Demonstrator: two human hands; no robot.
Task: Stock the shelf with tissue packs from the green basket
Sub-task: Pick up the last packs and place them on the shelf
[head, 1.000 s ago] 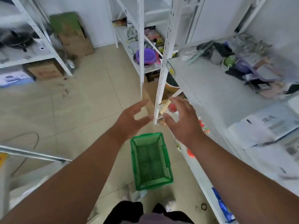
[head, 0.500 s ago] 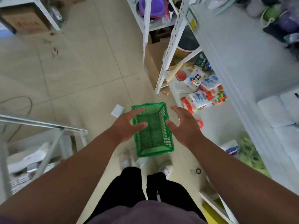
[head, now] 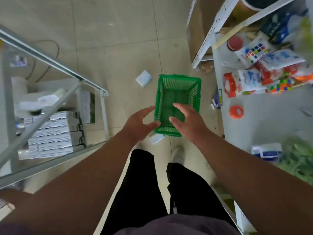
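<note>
The green basket (head: 177,85) stands on the tiled floor in front of my feet, and its mesh bottom shows nothing inside. My left hand (head: 138,122) hovers at the basket's near left corner, fingers apart, holding nothing. My right hand (head: 188,119) hangs over the basket's near end, fingers spread and empty. One tissue pack (head: 143,78) lies on the floor left of the basket. Another tissue pack (head: 156,138) lies by the basket's near edge. The white shelf (head: 257,122) runs along the right.
The right shelf carries puzzle cubes (head: 281,86), bagged goods (head: 250,80), orange tape rolls (head: 236,111) and green packets (head: 299,158). A metal rack (head: 55,61) on the left holds stacked boxes (head: 54,131). A cardboard box (head: 197,29) stands behind the shelf post.
My view has tipped down from the shelves to the floor. Both hands have dropped from the shelf post to the basket's near end, still empty.
</note>
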